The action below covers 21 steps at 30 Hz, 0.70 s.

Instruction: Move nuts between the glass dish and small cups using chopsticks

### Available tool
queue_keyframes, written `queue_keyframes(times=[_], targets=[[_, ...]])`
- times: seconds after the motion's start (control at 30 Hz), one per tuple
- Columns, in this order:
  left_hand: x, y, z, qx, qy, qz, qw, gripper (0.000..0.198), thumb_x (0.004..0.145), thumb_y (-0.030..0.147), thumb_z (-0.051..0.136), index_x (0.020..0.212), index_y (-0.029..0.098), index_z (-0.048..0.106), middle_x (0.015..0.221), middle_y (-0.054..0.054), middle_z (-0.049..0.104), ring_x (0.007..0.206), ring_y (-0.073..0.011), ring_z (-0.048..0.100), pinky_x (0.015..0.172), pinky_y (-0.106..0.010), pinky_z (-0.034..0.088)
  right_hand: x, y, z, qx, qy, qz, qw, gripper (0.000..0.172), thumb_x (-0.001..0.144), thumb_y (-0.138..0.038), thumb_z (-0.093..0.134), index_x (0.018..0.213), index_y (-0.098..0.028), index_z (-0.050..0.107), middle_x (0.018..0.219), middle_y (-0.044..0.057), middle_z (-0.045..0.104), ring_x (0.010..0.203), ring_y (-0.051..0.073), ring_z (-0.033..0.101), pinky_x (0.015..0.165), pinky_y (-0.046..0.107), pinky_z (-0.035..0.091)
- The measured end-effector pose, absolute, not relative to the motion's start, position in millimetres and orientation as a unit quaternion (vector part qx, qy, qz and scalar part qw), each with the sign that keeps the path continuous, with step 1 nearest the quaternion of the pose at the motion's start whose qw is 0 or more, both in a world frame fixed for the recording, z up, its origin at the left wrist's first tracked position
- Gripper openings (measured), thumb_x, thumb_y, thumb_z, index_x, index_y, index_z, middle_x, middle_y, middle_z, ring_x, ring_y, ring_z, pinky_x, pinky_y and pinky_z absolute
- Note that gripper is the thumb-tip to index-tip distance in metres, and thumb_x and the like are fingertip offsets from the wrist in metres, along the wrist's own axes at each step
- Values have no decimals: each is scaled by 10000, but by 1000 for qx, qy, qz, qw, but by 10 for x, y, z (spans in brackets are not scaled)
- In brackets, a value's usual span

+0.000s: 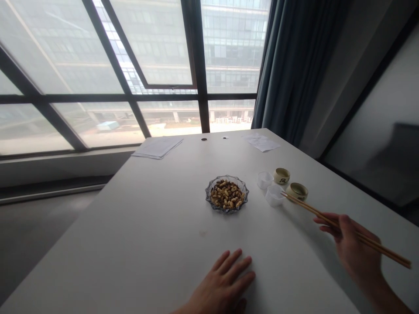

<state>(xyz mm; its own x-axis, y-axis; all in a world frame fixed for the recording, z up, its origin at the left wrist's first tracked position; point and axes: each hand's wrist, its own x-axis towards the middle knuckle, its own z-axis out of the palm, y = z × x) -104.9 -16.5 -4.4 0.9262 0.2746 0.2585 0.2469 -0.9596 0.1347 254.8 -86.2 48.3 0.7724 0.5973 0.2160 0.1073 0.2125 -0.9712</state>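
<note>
My right hand holds a pair of wooden chopsticks at the right. Their tips are close together over the rim of the nearer clear plastic cup, and I see nothing between them. My left hand rests on the white table with its fingers spread, holding nothing. Beyond it stands a scalloped glass bowl filled with peanuts and darker seeds or nuts. A second clear plastic cup is just behind the first. Two small cream ceramic cups with dark markings, one farther and one nearer, stand to their right.
Stacked papers lie at the table's far left corner, and loose sheets at the far right. Two round holes are near the far edge of the table. Windows and a blue curtain rise behind.
</note>
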Motion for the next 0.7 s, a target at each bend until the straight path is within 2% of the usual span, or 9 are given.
queue_keyframes(times=[0.27,0.4,0.53,0.63,0.7], targets=[[-1062,-148,-156,979,135,147,30,467,976,395,605,1420,272,525,1572,6,476,1460,-272,399,1192,-459,379,2167,-605,922,-614,-434,204,627,369,871,-577,699,912,-222,789,780,109,783,687,276,762,679,385,652],[-1027,-144,-180,976,138,168,6,413,958,409,646,1345,287,572,1508,4,536,1418,-249,440,1171,-419,403,1978,-152,1160,-574,-537,281,550,403,901,-576,664,885,-191,779,764,98,779,670,246,751,675,359,631],[-957,-98,-154,971,145,189,5,316,961,381,663,1254,278,610,1389,6,621,1338,-203,504,1131,-331,441,1661,262,1239,-527,-641,346,439,439,983,-532,562,825,-171,755,783,74,770,726,201,728,698,298,570],[-927,-52,-95,971,139,193,33,288,988,385,639,1239,245,614,1304,-2,669,1281,-177,537,1116,-274,445,1449,454,1245,-498,-699,357,368,459,1004,-490,537,741,-164,725,743,53,740,698,180,684,668,277,516],[-928,-36,-48,973,132,183,45,285,1019,406,600,1245,232,615,1301,-11,671,1275,-177,537,1117,-268,439,1383,535,1252,-490,-724,334,353,474,1007,-474,532,696,-163,708,722,48,722,681,173,658,671,277,490]])
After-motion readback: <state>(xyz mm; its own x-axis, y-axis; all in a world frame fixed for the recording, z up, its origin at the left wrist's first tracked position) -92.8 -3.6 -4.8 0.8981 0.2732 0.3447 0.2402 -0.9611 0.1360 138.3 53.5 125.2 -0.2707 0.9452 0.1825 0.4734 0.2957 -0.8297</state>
